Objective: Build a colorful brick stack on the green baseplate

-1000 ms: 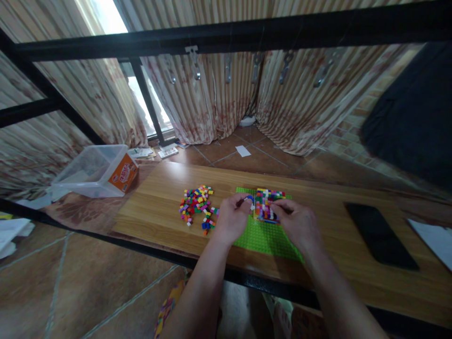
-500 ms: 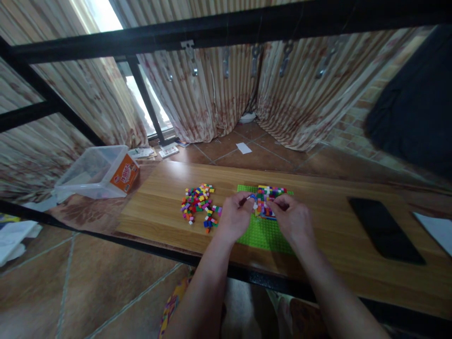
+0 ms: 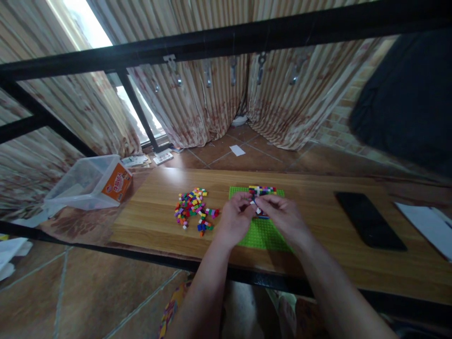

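White bricks (image 3: 258, 211) show between left hand (image 3: 236, 219) and right hand (image 3: 285, 218), now closer

Two bare hands (image 3: 235, 220), two bare forearms (image 3: 209, 280)

Dim room; daylight from the tall, blown-out white window (image 3: 86, 23) leaves glare on the brown wooden surface (image 3: 155, 207); edges stretch.
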Available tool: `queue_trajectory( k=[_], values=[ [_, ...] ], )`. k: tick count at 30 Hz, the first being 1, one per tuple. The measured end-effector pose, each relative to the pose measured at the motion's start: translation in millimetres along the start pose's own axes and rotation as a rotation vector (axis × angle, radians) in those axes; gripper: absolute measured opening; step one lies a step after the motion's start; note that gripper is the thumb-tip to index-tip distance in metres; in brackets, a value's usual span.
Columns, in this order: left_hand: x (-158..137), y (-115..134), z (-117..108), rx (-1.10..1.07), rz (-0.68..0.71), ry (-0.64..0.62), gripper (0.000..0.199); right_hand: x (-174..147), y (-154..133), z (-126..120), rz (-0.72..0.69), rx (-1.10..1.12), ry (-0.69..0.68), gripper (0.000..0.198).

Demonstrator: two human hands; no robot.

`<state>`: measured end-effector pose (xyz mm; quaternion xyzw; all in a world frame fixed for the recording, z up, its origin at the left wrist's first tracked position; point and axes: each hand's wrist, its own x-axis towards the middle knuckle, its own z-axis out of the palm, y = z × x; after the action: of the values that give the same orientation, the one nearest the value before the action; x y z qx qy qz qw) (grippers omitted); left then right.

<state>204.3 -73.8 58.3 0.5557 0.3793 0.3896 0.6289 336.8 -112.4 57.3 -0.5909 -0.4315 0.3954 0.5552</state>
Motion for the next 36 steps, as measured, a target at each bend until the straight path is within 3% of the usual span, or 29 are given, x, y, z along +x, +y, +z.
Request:
queue_trajectory(
  k=[11, 14, 17, 21, 27, 32, 36],
  values=[
    [-6, 10, 1, -0.027, 0.024, -0.087, 0.015, -3, -5, -12, 0.158, 0.162, -0.029, 0.040],
    [-5, 11, -1, -0.018, 0.054, -0.059, 0.013, 0, -2, -20, 0.159, 0.152, 0.051, 0.040],
    [-2, 9, -6, -0.007, 0.076, 0.053, 0.010, 4, 2, -30, 0.118, -0.005, 0.167, 0.038],
    [3, 3, -13, -0.009, 0.076, 0.175, 0.009, 5, 8, -36, 0.053, -0.297, 0.198, 0.032],
    [3, 2, -15, -0.008, 0.063, 0.171, 0.007, 5, 17, -25, -0.031, -0.575, 0.176, 0.023],
    [3, 0, -14, 0.001, 0.073, 0.166, 0.008, 5, 19, -13, -0.085, -0.783, 0.268, 0.020],
    [4, -3, -15, 0.025, 0.089, 0.169, 0.008, 2, 16, -4, -0.129, -0.845, 0.270, 0.020]
  ],
)
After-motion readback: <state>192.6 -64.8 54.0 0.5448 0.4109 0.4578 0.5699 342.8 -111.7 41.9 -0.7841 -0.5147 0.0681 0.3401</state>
